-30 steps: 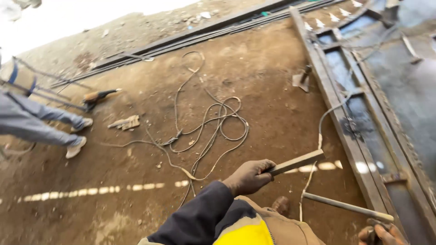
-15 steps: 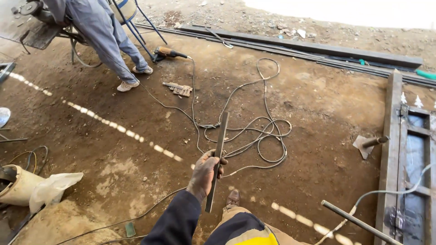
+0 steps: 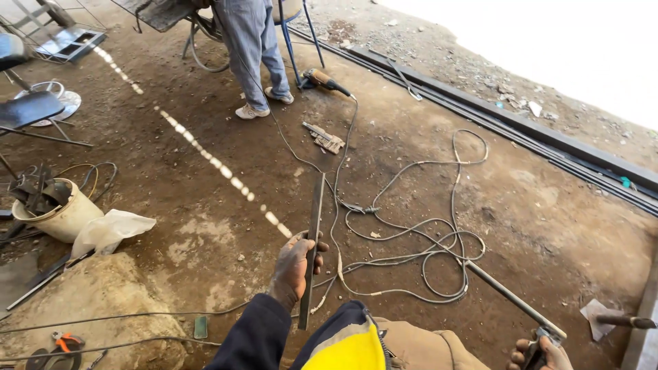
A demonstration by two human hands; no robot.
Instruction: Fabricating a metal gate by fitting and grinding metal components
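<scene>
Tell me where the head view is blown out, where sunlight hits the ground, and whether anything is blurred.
Head view: the top right corner beyond the steel rails is blown out to white; a dotted streak of sunlight crosses the shaded dirt floor; the left hand, its flat metal bar and the cables look sharp; straight edges bow slightly towards the frame's borders.

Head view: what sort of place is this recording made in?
Probably an open-sided metal or welding workshop with a dirt floor. The left hand grips a flat steel bar, an angle grinder lies nearby, and cables coil across the ground.
</scene>
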